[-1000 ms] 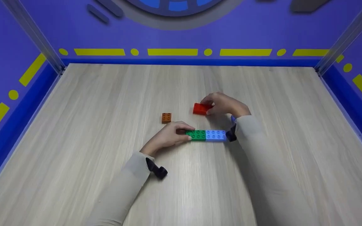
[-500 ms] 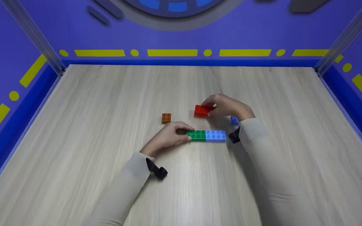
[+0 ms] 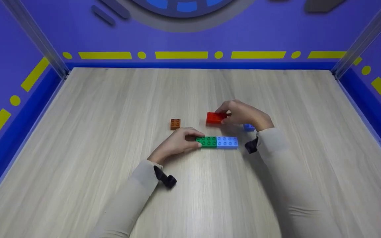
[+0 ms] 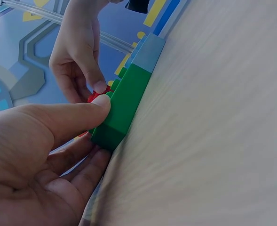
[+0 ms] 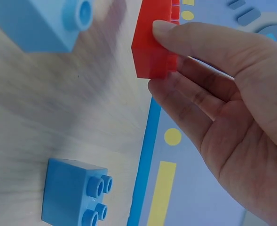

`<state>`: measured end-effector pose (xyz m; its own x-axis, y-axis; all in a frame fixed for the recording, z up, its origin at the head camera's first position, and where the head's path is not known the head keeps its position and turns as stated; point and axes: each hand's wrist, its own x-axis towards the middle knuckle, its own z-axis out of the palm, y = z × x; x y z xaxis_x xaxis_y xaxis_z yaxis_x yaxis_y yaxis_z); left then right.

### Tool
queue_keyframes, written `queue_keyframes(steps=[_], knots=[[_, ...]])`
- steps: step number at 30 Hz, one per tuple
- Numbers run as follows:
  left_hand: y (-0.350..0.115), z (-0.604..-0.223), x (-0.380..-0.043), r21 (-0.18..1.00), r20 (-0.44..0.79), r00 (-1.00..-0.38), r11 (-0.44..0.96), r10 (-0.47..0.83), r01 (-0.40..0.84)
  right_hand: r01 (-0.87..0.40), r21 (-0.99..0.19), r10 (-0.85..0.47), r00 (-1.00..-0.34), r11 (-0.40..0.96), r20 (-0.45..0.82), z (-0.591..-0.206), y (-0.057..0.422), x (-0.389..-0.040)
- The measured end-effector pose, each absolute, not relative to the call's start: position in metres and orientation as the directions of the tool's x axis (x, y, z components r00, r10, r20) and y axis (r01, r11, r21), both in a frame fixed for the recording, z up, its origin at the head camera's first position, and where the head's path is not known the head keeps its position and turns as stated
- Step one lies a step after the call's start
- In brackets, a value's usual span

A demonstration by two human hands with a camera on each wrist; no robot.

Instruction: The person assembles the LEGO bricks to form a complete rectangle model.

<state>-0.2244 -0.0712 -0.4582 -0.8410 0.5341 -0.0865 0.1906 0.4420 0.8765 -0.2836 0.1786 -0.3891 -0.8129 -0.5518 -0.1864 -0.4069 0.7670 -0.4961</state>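
My left hand [image 3: 179, 142] pinches the left end of a green toy brick [image 3: 209, 142] between thumb and fingers. That brick lies on the table end to end with a light blue brick [image 3: 227, 142], studs up. Behind these two, my right hand [image 3: 245, 114] grips a red brick [image 3: 214, 118] by its right end. In the right wrist view the thumb lies on the red brick's [image 5: 150, 52] side, with fingers on the far side. Whether the red brick touches the table is hard to tell.
An orange-brown brick [image 3: 175, 124] sits behind my left hand. A small blue brick [image 3: 248, 127] stands under my right wrist, partly hidden in the head view; the right wrist view shows this blue brick [image 5: 72, 193] with its studs. Blue walls [image 3: 190, 41] bound the table [image 3: 117, 99].
My right hand has come a little nearer and to the right with the red brick. More of the small blue brick shows now. The left hand keeps its place.
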Motion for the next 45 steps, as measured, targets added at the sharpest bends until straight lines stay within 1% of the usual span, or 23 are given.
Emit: queue_keyframes(steps=[8,12,19,26,32,38,45], knots=[[-0.068,-0.457,-0.225,0.873,-0.1,-0.85,0.456,0.517,0.175,-0.452,-0.503,-0.596,-0.785,0.736,-0.168,-0.387,0.182,-0.276],[-0.068,-0.456,-0.225,0.871,-0.115,-0.852,0.464,0.51,0.16,-0.458,-0.499,-0.599,-0.783,0.736,-0.167,-0.387,0.183,-0.273],[-0.069,-0.456,-0.225,0.874,-0.121,-0.857,0.463,0.502,0.148,-0.463,-0.538,-0.617,-0.774,0.704,-0.141,-0.387,0.187,-0.265],[-0.071,-0.458,-0.224,0.89,-0.111,-0.853,0.433,0.509,0.143,-0.473,-0.568,-0.634,-0.764,0.674,-0.115,-0.39,0.19,-0.258],[-0.071,-0.458,-0.223,0.894,-0.113,-0.853,0.427,0.509,0.136,-0.476,-0.589,-0.653,-0.747,0.653,-0.12,-0.39,0.191,-0.253],[-0.07,-0.458,-0.224,0.896,-0.125,-0.852,0.426,0.509,0.123,-0.482,-0.573,-0.654,-0.746,0.663,-0.13,-0.388,0.191,-0.248],[-0.072,-0.459,-0.224,0.894,-0.128,-0.85,0.431,0.511,0.124,-0.506,-0.57,-0.676,-0.727,0.647,-0.122,-0.389,0.19,-0.242]])
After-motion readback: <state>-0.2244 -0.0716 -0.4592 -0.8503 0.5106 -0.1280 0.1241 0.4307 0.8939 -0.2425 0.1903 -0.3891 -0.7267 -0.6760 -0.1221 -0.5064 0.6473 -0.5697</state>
